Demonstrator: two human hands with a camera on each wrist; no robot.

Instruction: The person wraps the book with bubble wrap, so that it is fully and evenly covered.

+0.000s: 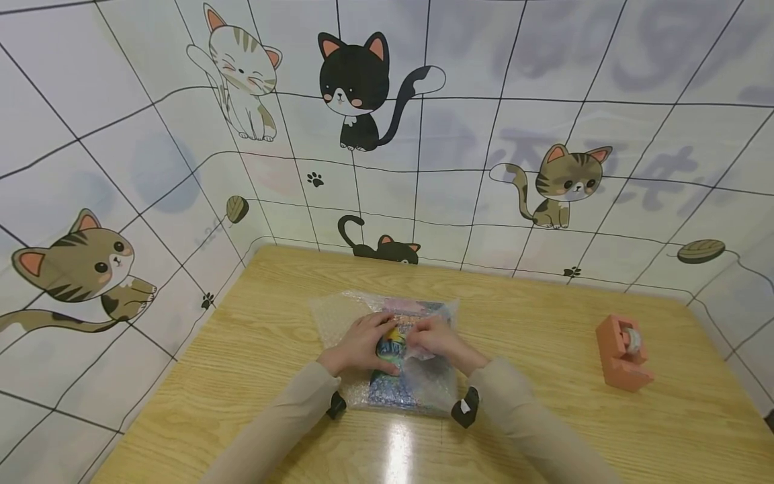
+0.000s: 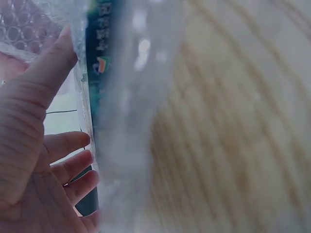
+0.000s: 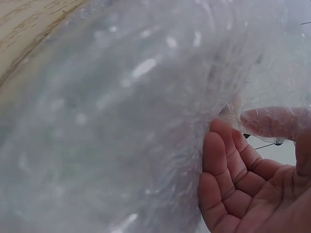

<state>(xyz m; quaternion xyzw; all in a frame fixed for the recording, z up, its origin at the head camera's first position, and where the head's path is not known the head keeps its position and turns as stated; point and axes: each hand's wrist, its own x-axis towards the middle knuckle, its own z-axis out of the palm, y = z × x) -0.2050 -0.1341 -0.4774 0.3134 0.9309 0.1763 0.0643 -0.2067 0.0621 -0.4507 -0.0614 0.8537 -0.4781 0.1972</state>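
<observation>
A thin book [image 1: 387, 393] with a colourful cover lies on the table in a sheet of bubble wrap [image 1: 331, 314]. Clear wrap spreads out past its left side, and a flap covers the right part of the cover. My left hand [image 1: 359, 344] rests on the book's left side, thumb and fingers spread; its straight fingers [image 2: 73, 165] show along the book's edge in the left wrist view. With thumb and curled fingers, my right hand [image 1: 434, 336] pinches the bubble wrap over the book's right half. In the right wrist view, wrap [image 3: 121, 121] fills most of the picture beside the fingers [image 3: 218, 160].
An orange tape dispenser [image 1: 623, 359] with a roll of clear tape stands at the right of the wooden table [image 1: 520, 316]. Behind and to the left hangs a white cloth backdrop [image 1: 459, 134] with cartoon cats and grid lines.
</observation>
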